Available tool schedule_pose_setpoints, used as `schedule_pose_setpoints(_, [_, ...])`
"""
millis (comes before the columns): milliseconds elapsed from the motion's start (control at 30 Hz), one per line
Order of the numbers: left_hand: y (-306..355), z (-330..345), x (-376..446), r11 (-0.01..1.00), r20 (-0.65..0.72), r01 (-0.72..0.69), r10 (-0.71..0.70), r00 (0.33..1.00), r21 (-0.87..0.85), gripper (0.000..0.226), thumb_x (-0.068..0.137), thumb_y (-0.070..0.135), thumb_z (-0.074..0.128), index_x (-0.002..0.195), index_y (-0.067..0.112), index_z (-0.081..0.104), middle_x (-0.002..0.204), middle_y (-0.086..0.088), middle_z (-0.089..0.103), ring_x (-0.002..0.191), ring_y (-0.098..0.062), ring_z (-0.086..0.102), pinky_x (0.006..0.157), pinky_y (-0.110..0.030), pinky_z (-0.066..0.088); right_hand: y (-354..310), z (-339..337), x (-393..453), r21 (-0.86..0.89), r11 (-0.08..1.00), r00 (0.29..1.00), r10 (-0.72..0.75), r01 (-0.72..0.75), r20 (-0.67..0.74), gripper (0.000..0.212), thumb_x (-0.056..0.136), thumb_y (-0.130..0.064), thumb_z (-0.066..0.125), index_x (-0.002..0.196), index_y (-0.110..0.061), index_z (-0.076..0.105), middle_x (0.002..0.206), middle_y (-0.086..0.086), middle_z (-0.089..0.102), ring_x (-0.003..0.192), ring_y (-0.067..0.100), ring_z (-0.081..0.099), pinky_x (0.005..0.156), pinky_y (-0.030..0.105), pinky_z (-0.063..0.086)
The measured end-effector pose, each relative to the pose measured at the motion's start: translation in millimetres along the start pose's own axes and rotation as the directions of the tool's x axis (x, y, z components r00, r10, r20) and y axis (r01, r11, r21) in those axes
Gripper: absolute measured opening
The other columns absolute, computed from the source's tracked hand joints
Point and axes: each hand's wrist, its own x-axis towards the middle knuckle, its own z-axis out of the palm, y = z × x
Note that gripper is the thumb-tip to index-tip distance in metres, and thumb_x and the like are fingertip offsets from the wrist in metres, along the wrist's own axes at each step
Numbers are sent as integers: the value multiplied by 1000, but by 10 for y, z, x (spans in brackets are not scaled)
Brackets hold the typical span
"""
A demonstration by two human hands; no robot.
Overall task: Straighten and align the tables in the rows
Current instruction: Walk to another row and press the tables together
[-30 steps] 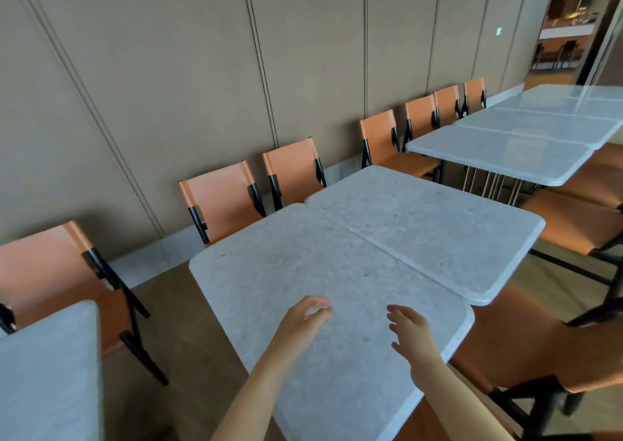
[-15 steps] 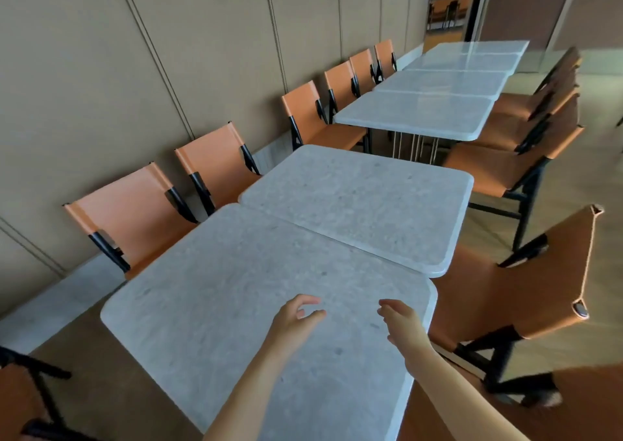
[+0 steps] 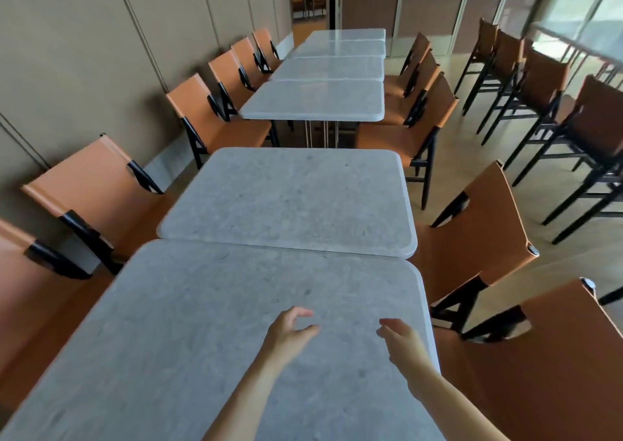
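Note:
A grey stone-topped table (image 3: 188, 332) lies right below me, butted against a second grey table (image 3: 290, 201) beyond it; the second one sits shifted slightly to the left of the near one. Past a gap, a run of several more grey tables (image 3: 317, 103) stretches away toward the far door. My left hand (image 3: 290, 332) hovers over the near table with fingers loosely curled and holds nothing. My right hand (image 3: 401, 339) hovers beside it near the table's right edge, fingers relaxed, also holding nothing.
Orange chairs with black frames line the left wall (image 3: 101, 191) and the right side of the tables (image 3: 478, 238). A further row of chairs (image 3: 539, 96) stands at the right by glass panels. An aisle of wooden floor (image 3: 472, 157) runs between the rows.
My view has swung to the right, so the row of tables now runs straight ahead. Both hands stay held over the near table, holding nothing.

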Motion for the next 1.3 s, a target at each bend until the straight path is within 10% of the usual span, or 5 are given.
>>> schedule_pose_setpoints(133, [-333,43,113,982,30,10,-16,999,190,59,81,36,77,132,16,55,143,-7,44,137,-21,42,97,-18,31,95,92,-24,-5,999,998,47,-47,-50,33,97,-15,56,129,-15,63,119,7,64,108,26,57,98,43,49])
schedule_pose_setpoints(367, [-883,28,-254,857,62,116,-170,984,503,71,81,45,65,145,39,36,168,4,3,152,-21,16,116,-42,30,200,113,-64,-68,993,994,87,-92,-72,32,96,-15,56,126,-15,64,112,4,63,106,24,57,98,43,50])
schedule_pose_setpoints(567, [-1164,7,-505,727,96,8,-102,990,687,99,76,54,69,155,49,10,166,14,-18,156,-14,-3,120,-53,21,474,249,-89,-425,905,996,41,-3,78,45,92,-23,63,136,-19,53,139,10,53,107,21,55,86,25,42])
schedule_pose_setpoints(767, [-1171,110,-523,701,54,18,-81,995,713,106,77,55,71,157,47,1,166,12,-18,156,-16,-5,118,-55,25,832,184,-213,-788,580,952,64,209,300,91,79,-33,71,155,-32,20,154,-5,18,141,22,26,105,44,43])
schedule_pose_setpoints(1300, [-1416,374,-704,737,-43,28,1,999,675,74,97,39,58,158,35,17,168,4,6,153,-20,14,116,-33,34,1028,-75,-222,-780,490,881,49,390,471,98,90,-29,69,161,-30,2,167,-12,-12,152,25,10,116,51,34])
